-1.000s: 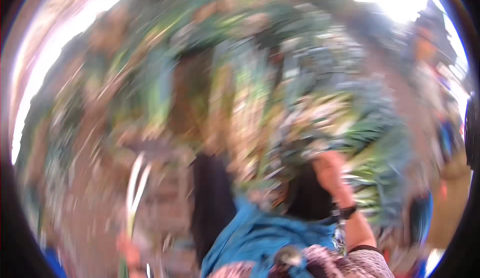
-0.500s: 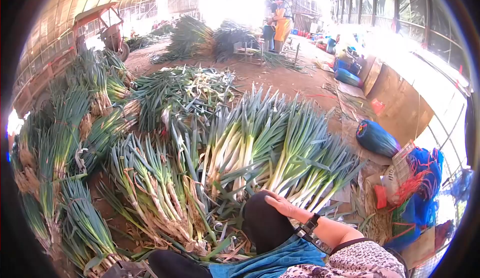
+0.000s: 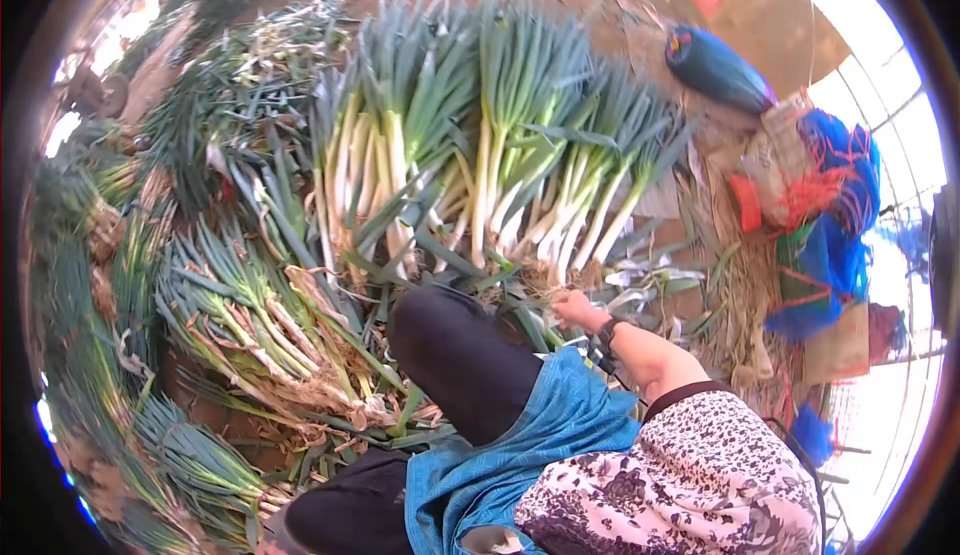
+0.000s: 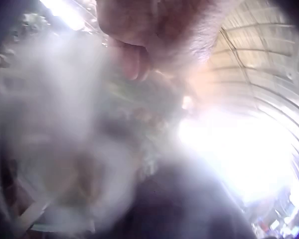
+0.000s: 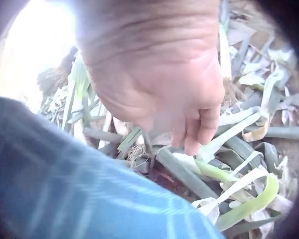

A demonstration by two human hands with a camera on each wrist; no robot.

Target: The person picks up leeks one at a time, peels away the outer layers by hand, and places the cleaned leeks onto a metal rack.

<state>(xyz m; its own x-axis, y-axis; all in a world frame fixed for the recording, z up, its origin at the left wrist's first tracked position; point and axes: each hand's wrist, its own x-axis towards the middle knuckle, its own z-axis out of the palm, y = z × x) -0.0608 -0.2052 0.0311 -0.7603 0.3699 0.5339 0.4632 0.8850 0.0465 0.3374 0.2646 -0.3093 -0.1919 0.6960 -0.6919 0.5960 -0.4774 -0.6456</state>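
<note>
Running this remotely, so picture a clock laid over my head view: the clean-looking green onions [image 3: 500, 135] are fanned out at 12, white ends toward me, and a scruffier heap [image 3: 270, 335] with dirty roots lies at 8. My right grip [image 3: 578, 310] is down at 4, right by the roots [image 3: 540, 277] of that neat row and over a litter of leaf scraps [image 5: 256, 201]. Its fingers hang loosely bent and I can't see anything in it. Left grip [image 4: 154, 30] is at 12 in its own cam and the rest is a smear, so no clue whether it's holding something. I'd call this working at the root ends, and my advice is to come in low, take the firm white part just above the roots and leave the leaves alone, since they'd probably tear. I'd also nudge the scraps toward 4 so they don't get mixed in, and watch the knee [image 3: 440, 340], which sits awfully near the row's left end. As for containers, there's a fat blue bag [image 3: 720, 70] at 2 that looks stuffed tight, but I can't make out with what. Around 3 there's a slack pile of blue netting [image 3: 845, 265] with red string [image 3: 815, 195] tangled by it; I can't see anything inside.
</note>
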